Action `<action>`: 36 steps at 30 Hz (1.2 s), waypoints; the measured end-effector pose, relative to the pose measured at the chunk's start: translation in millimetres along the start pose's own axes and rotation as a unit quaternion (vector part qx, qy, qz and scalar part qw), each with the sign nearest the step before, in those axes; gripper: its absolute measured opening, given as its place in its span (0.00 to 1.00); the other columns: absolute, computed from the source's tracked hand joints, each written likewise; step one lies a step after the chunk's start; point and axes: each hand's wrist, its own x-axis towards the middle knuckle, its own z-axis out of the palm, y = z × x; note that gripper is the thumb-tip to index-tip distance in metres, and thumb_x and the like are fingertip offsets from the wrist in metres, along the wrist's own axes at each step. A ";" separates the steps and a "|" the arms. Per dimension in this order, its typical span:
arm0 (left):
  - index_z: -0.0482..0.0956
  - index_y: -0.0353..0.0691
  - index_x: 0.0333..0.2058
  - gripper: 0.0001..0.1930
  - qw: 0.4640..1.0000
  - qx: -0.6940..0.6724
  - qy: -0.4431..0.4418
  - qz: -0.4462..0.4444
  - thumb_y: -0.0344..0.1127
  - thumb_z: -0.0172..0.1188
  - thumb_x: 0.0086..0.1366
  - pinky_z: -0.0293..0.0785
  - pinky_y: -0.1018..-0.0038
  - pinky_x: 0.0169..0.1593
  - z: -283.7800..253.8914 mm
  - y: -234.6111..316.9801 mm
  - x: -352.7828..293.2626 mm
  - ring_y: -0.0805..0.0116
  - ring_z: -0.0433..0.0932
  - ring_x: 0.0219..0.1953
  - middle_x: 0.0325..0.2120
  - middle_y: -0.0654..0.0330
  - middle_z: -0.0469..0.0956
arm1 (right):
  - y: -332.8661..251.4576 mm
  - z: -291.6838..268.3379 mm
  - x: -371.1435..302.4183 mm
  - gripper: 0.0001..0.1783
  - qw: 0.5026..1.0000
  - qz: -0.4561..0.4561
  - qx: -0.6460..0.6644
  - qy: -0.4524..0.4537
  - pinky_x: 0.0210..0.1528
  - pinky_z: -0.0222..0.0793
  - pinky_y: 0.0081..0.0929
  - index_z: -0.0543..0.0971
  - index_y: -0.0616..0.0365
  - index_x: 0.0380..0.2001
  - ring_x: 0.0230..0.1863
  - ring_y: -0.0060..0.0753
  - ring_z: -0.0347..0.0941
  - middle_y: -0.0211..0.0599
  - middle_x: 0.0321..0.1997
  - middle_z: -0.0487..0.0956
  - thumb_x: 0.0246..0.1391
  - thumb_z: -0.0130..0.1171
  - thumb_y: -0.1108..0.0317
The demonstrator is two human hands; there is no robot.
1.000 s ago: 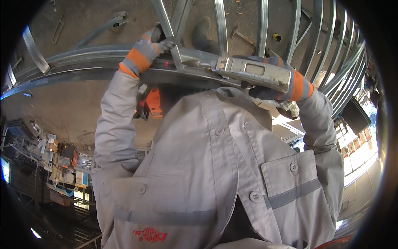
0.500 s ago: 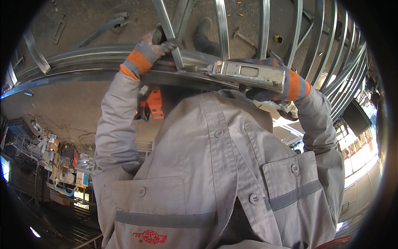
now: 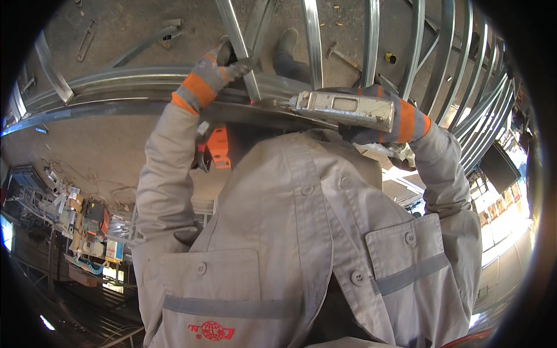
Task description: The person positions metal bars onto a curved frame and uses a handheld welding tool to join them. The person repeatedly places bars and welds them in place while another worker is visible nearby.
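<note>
My left hand (image 3: pixel 203 81), in a grey and orange glove, is closed around the near end of a shiny square metal tube (image 3: pixel 234 32). This tube meets a long metal rail (image 3: pixel 133 74) running across in front of me. In my right hand (image 3: pixel 406 123), gloved the same way, is a silver, boxy laser welding gun (image 3: pixel 351 109), held sideways. Its narrow nozzle points left, close to the tube's end, where a small red light dot shows. The gun body hides part of my right fingers.
Several parallel metal tubes (image 3: pixel 370 43) stretch away at the far right. A hammer (image 3: pixel 344 56) and a clamp (image 3: pixel 86 40) lie on the floor beyond. Below the rail is an orange object (image 3: pixel 219 148). Cluttered equipment (image 3: pixel 87 223) stands at the left. Someone's shoe (image 3: pixel 287 40) shows past the rail.
The gun's nozzle has come slightly nearer to me. The red dot has shifted right and nearer, to the tube's end. My left hand keeps its hold on the tube.
</note>
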 end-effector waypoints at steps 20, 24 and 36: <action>0.79 0.39 0.52 0.27 0.991 0.132 0.004 -0.004 0.49 0.73 0.61 0.66 0.80 0.24 1.3 39.4 -15.9 0.81 0.69 0.21 0.27 0.67 0.81 | 4.9 -1.5 7.3 0.30 0.999 -0.028 -0.036 -0.008 0.52 0.75 0.33 0.78 0.62 0.56 0.48 0.42 0.79 0.48 0.53 0.80 0.50 0.76 0.65; 0.72 0.32 0.58 0.35 0.994 0.086 0.059 -0.037 0.46 0.76 0.58 0.64 0.80 0.22 7.4 49.2 -17.7 0.81 0.67 0.19 0.24 0.66 0.81 | 6.3 -1.8 5.4 0.29 1.000 0.013 0.004 0.000 0.52 0.75 0.33 0.79 0.63 0.55 0.48 0.41 0.79 0.47 0.53 0.80 0.50 0.75 0.66; 0.73 0.29 0.56 0.38 0.999 -0.016 -0.028 0.026 0.48 0.78 0.54 0.77 0.74 0.37 2.7 51.0 -11.2 0.73 0.79 0.33 0.34 0.58 0.84 | 21.0 -8.9 0.7 0.28 0.998 -0.036 -0.056 -0.017 0.53 0.73 0.34 0.78 0.64 0.55 0.50 0.42 0.77 0.47 0.54 0.80 0.51 0.74 0.68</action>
